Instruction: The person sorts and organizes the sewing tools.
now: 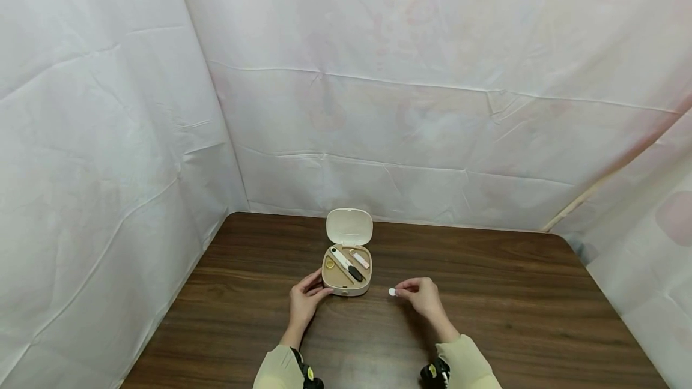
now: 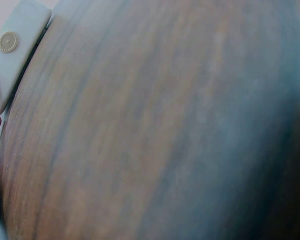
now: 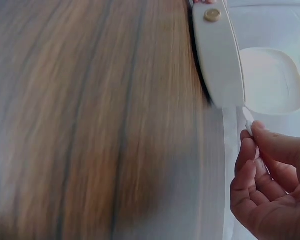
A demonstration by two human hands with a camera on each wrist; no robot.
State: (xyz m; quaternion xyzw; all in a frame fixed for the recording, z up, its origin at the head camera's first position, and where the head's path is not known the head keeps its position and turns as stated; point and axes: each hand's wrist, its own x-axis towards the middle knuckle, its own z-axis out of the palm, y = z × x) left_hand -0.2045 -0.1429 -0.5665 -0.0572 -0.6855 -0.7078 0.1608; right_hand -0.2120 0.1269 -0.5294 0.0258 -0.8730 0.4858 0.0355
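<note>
A small cream box [image 1: 346, 292] with a round gold button stands on the table, its lid [image 1: 349, 226] raised at the back. My left hand [image 1: 304, 302] grips its front left corner, thumb at the front wall and fingers along the left side. Inside, on a beige insert, lie a gold ring [image 1: 330, 263], a slim white tool with a black end [image 1: 354, 273] and a small white and pink tube [image 1: 360, 259]. To the right of the box, my right hand [image 1: 423, 296] pinches a thin white disc [image 1: 391, 292] between thumb and index finger.
The dark wooden table [image 1: 519, 299] spreads to both sides of the box. White printed sheeting [image 1: 432, 137] hangs behind its back edge and along the left and right. A black device [image 1: 435, 372] is strapped to each wrist.
</note>
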